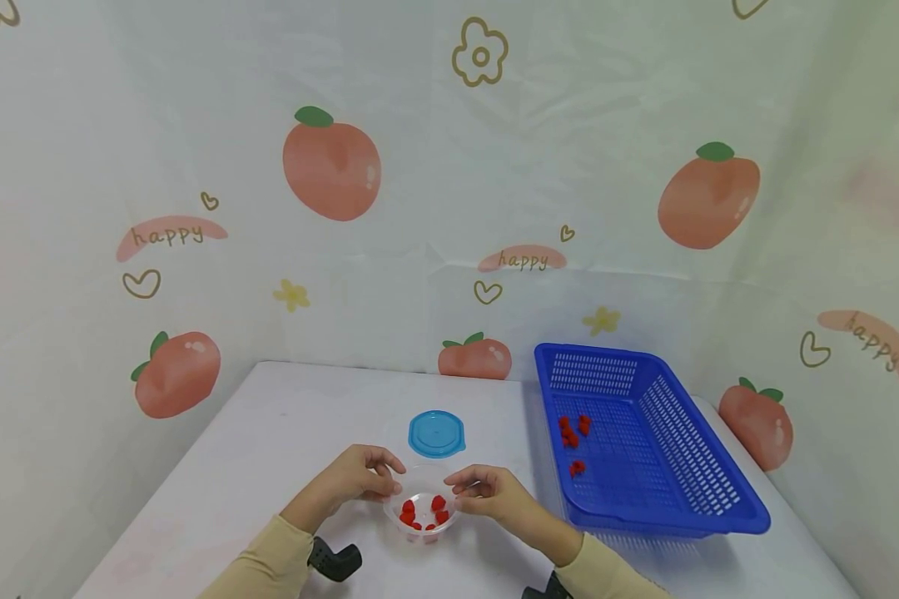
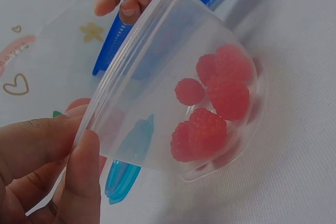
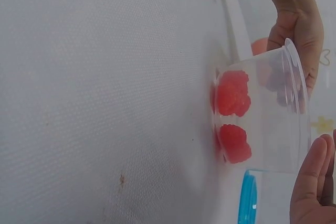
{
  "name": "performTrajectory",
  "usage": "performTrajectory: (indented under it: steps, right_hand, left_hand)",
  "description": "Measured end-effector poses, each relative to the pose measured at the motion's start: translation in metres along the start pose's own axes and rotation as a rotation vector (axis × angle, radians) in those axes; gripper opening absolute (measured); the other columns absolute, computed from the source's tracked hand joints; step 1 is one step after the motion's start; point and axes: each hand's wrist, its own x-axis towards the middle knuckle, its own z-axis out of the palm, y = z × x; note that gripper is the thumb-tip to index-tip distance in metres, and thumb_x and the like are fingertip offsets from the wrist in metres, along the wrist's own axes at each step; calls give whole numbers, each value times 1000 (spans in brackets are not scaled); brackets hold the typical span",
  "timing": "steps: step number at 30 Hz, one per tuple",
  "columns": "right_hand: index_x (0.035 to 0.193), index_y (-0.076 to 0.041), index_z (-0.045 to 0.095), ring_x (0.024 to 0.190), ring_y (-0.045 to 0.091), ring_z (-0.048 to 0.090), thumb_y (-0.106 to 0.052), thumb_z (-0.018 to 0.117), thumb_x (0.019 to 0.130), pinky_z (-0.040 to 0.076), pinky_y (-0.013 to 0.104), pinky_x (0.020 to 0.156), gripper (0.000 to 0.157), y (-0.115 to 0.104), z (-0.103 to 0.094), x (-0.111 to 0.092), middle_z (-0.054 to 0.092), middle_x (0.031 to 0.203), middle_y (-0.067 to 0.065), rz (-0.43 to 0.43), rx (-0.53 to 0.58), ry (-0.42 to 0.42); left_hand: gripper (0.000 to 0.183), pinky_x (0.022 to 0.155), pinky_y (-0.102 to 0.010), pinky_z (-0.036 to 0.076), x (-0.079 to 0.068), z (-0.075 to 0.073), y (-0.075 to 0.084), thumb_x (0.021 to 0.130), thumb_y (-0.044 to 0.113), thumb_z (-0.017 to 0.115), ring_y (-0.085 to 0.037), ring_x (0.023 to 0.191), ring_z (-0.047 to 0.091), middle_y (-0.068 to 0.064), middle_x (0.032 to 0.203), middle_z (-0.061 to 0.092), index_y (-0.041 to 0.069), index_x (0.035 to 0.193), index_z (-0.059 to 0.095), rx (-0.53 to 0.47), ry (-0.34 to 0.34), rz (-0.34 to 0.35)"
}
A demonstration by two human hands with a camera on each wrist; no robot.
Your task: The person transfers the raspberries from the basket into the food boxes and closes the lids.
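Note:
A clear plastic tub (image 1: 422, 537) stands on the white table with several raspberries (image 2: 229, 98) in its bottom. On its left side, the thumb and forefinger of my left hand (image 1: 360, 482) pinch the rim. My right hand (image 1: 494, 495) is at the opposite side, its thumb and fingers about the rim; the exact contact is partly hidden. Just behind the tub a blue lid (image 1: 437, 434) lies flat, apart from both hands. Through the tub's wall in the right wrist view, parts of the left hand (image 3: 302, 40) show blurred.
To the right stands a large blue basket (image 1: 667, 499), holding several red berries (image 1: 569, 433) at its left side. A printed cloth (image 1: 389, 291) hangs behind the table (image 1: 307, 408). Black devices (image 1: 335, 561) are near both wrists.

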Motion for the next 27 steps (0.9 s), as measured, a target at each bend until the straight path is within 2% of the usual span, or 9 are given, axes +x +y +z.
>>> performTrajectory:
  steps: [13,20,23,27]
  right_hand:
    - [117,10,60,89,13,62,-3,64,89,55,21,81,31,-2,-3,-1,61,112,29,2,2,-5]
    - [117,13,57,91,13,62,-5,65,90,55,22,82,33,-14,-11,-6,60,111,28,-34,-25,-12]
    - [116,11,57,93,16,61,-9,66,91,55,23,83,33,-24,-18,-7,60,110,23,-54,-37,-10]
    - [117,4,59,96,16,61,-17,68,91,54,25,87,35,-42,-36,-9,61,108,9,-68,-57,21]
  left_hand:
    - [26,63,-26,58,0,0,0,79,8,78,-15,61,59,-5,75,55,1,101,68,0,-15,13]
    - [26,63,-26,58,0,-1,1,79,7,78,-14,62,58,-5,76,55,0,102,67,-11,-32,16]
    - [26,64,-27,58,1,-2,0,79,7,78,-15,62,58,-5,77,55,1,102,67,-7,-33,11]
    - [27,64,-27,58,2,-4,-1,78,8,79,-15,62,58,-5,76,55,1,102,67,-14,-38,8]
